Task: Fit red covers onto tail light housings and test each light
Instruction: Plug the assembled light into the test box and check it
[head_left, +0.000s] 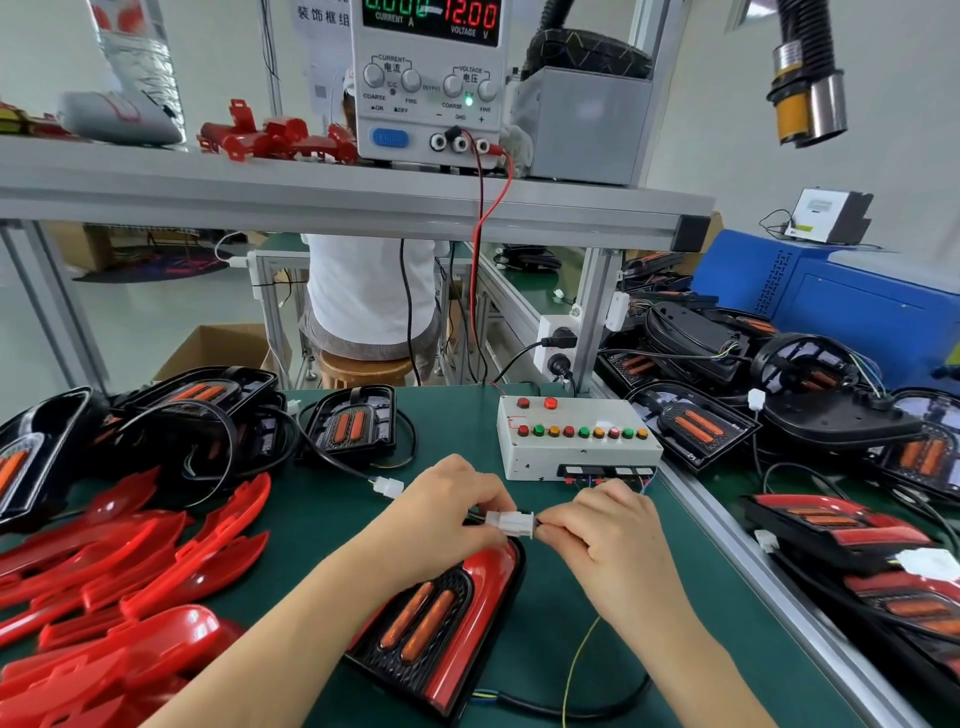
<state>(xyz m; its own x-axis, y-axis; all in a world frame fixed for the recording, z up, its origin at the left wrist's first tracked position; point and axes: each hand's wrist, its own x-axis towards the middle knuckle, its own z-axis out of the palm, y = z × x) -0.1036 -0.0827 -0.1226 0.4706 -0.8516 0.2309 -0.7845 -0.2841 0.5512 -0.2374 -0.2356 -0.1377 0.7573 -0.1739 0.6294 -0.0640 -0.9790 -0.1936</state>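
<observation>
1. The green table (322, 525) sits under a grey shelf (311, 197).
2. The tail light (441, 618) lies flat on the table. Its long side runs from near to far, leaning right.
3. The left hand (447, 509) and right hand (608, 525) curl their fingers and pinch the white plug (511, 522) just over the light's far end.

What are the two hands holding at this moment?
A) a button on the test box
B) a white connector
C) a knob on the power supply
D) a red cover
B: the left hand and the right hand pinch the two ends of the white connector, above the tail light lying on the green table.
</observation>
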